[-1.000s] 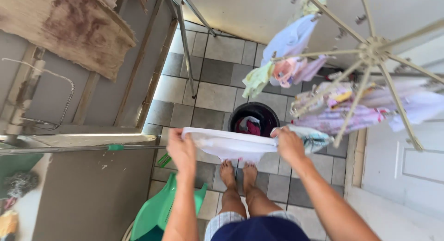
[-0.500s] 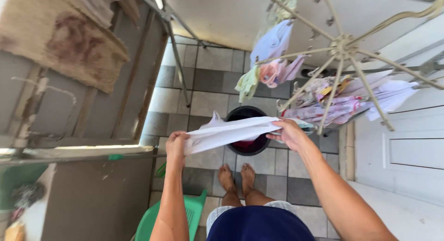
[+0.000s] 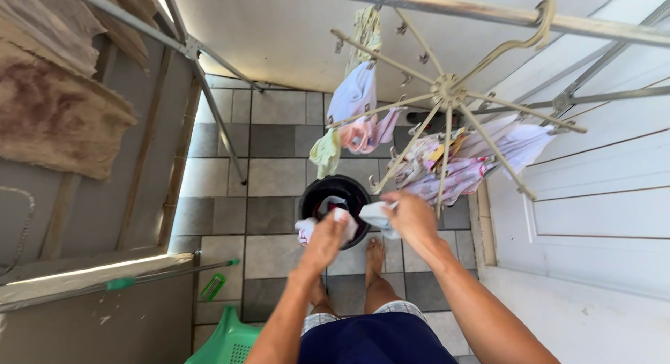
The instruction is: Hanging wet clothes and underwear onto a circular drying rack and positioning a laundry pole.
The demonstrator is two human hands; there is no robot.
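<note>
Half a second ago you held the white cloth (image 3: 347, 221) stretched wide; now your 2 hands have come together. Your left hand (image 3: 325, 240) and right hand (image 3: 410, 217) each grip it closed, bunched above the black bucket (image 3: 310, 195), under the round hanger (image 3: 447, 92).

Bright daylight, sunlit glare strip at left, soft shadows, wide-angle bending at edges, slight motion blur

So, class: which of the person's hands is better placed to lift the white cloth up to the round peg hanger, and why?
Probably the right hand: it grips the white cloth directly beneath the peg hanger and its hanging clothes. The left hand holds the other end farther away, over the black bucket.
</note>
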